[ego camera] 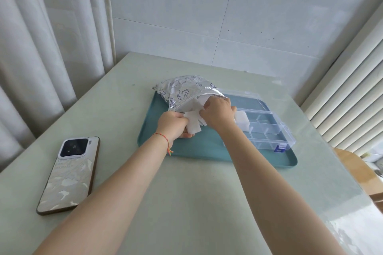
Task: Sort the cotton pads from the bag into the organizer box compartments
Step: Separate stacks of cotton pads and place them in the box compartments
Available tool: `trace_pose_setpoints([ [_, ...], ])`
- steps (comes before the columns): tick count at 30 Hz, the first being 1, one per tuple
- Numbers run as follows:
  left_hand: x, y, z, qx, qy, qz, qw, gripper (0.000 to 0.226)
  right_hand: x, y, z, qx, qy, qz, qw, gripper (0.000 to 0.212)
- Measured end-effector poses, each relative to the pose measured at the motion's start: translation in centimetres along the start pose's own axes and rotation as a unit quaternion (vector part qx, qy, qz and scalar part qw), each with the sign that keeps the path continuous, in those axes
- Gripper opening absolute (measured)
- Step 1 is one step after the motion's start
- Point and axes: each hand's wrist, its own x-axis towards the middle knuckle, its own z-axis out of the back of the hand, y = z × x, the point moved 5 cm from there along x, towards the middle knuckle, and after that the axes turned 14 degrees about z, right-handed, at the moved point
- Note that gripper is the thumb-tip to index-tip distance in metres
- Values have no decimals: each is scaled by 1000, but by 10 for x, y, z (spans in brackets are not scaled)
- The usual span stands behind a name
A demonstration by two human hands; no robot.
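Head view: two hands at the mouth of the bag [182, 91], on the far left part of the tray [186, 151]. Left hand [173, 123] curled round a bunch of white pads [193, 125], some poking out past the fingers. Right hand [217, 113] curled too, at the bag's open edge among the pads; cannot tell if it pinches pads or the bag's lip. Bag lies on its side, mouth to the near right, more pads showing inside through the clear part.

Box [267, 128] sits open just right of the hands, on the same tray. Some white pads already stacked in the box's left part, right behind the right hand. Other parts of the box look bare, with thin walls between them.

To do this step well, probably: keep a soft but firm hold so the pads stay flat and do not bend. Pull the bunch out slow, so loose ones do not spill on the tray. Hold the bag down or its mouth open with the other hand. Square the bunch up before dropping it in. Pick one bare part of the box and lower the pads straight down between the walls.

In the way: the box's near wall and its thin walls could catch a pad's edge. Right arm crosses over the near left of the box, so it needs to lift clear first.

Around: phone [69, 174] face down on the tabletop [165, 203], near left, well apart from the tray. Curtain [41, 58] at far left, blinds [352, 99] at right.
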Motion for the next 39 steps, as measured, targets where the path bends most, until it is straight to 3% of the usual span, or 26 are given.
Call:
trace_pose_setpoints([
  [2, 0, 0, 0, 1, 3, -1, 1000, 26, -4, -2, 9, 87, -13, -10, 996, 7],
  [7, -6, -4, -4, -11, 10, -8, 1000, 21, -30, -11, 40, 290, -13, -39, 956, 36],
  [12, -14, -12, -13, -64, 54, -14, 996, 16, -52, -6, 39, 433, 27, -19, 901, 39],
  [19, -21, -14, -21, -138, 157, 28, 978, 24, -63, 0, 38, 390, 34, -17, 920, 30],
  [30, -24, -15, -24, -76, 122, -4, 990, 19, -58, -3, 41, 289, -37, 28, 956, 11],
  [32, -22, -14, -22, -62, 96, 3, 993, 21, -58, -2, 43, 242, -27, 55, 968, 23],
  [35, -23, -16, -19, -41, 70, 2, 997, 6, -60, 3, 45, 182, 19, 139, 973, 75],
  [37, -28, -18, -25, -43, 114, -4, 993, 13, -63, 8, 43, 142, 64, 179, 971, 102],
  [39, -34, -19, -33, -54, 165, 4, 985, 19, -66, 14, 40, 106, 86, 196, 971, 108],
])
